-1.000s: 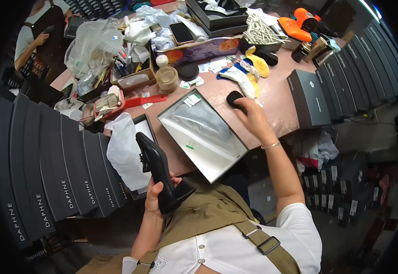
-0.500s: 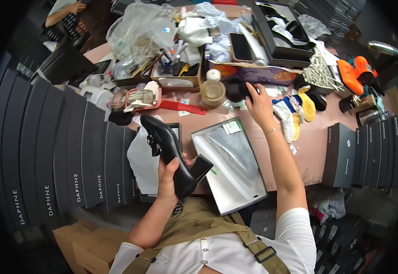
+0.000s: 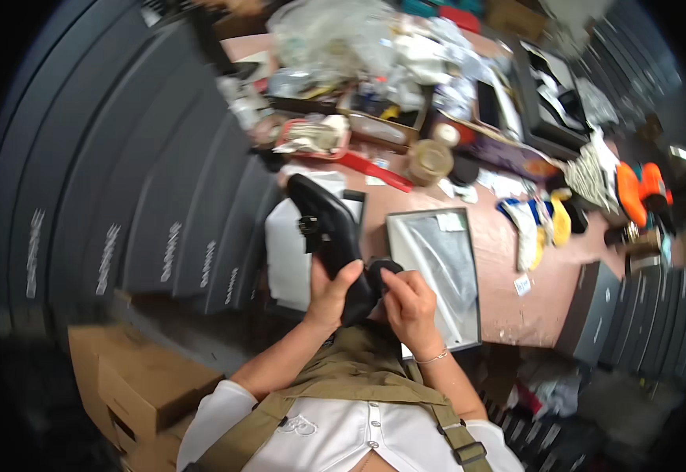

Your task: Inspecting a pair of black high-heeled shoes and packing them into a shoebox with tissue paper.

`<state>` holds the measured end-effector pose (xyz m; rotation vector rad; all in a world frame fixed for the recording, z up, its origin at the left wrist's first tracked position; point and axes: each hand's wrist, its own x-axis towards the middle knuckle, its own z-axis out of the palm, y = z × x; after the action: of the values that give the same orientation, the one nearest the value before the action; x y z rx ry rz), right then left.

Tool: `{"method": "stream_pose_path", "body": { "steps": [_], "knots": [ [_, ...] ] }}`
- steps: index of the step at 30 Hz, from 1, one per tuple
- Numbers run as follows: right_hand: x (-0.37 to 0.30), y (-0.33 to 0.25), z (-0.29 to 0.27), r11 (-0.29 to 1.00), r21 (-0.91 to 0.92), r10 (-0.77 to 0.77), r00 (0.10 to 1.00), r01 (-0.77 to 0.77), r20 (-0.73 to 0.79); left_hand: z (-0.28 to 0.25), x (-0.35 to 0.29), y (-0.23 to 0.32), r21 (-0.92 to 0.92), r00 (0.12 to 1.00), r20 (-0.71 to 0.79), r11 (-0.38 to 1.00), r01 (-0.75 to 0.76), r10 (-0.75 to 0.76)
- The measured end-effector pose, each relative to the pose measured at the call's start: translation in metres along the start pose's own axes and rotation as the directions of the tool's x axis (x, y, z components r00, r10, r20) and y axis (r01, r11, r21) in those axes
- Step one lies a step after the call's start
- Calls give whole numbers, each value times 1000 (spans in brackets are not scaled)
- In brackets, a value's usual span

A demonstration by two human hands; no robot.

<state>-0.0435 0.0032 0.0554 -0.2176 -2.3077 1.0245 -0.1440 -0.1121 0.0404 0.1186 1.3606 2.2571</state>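
Observation:
My left hand (image 3: 333, 295) grips a black high-heeled shoe (image 3: 329, 212) around its heel end, toe pointing away from me. A dark buckle or bow ornament (image 3: 308, 225) sits on the shoe's left side. My right hand (image 3: 410, 307) is closed at the heel block, where a dark rounded shape (image 3: 384, 271) meets its fingertips. Blur hides whether that shape is the heel itself or something pinched. Right of the shoe lies an open shoebox part (image 3: 475, 275) with grey tissue (image 3: 445, 259) inside. White paper (image 3: 286, 259) lies left of the shoe.
Tall stacks of dark shoeboxes (image 3: 146, 181) stand at the left, with more boxes (image 3: 626, 315) at the right. Beyond my hands are a red-handled tray (image 3: 378, 171), a jar (image 3: 429, 161), a black round item (image 3: 462, 169), yellow-and-white gloves (image 3: 543, 228) and plastic bags (image 3: 331, 35).
My right hand has come back from the black item beside the jar to the shoe's heel. My left hand still holds the shoe. The whole view has turned and shifted.

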Motion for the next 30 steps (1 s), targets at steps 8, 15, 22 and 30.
{"method": "stream_pose_path", "body": {
  "steps": [8,15,22,30],
  "knots": [
    [-54,-42,42,998,-48,-41,999,42,20,-54,-47,-1,-122,999,-43,992,14,-20],
    [-58,-80,63,968,-172,-158,975,184,156,-97,-67,-1,-246,995,-33,964,-104,99],
    [-48,-72,79,926,-340,-87,970,163,227,-110,-59,-30,-309,997,-66,949,-66,48],
    [-54,-72,86,924,-357,-63,974,140,217,-115,-59,-16,-409,992,-105,907,-101,63]
  ]
}}
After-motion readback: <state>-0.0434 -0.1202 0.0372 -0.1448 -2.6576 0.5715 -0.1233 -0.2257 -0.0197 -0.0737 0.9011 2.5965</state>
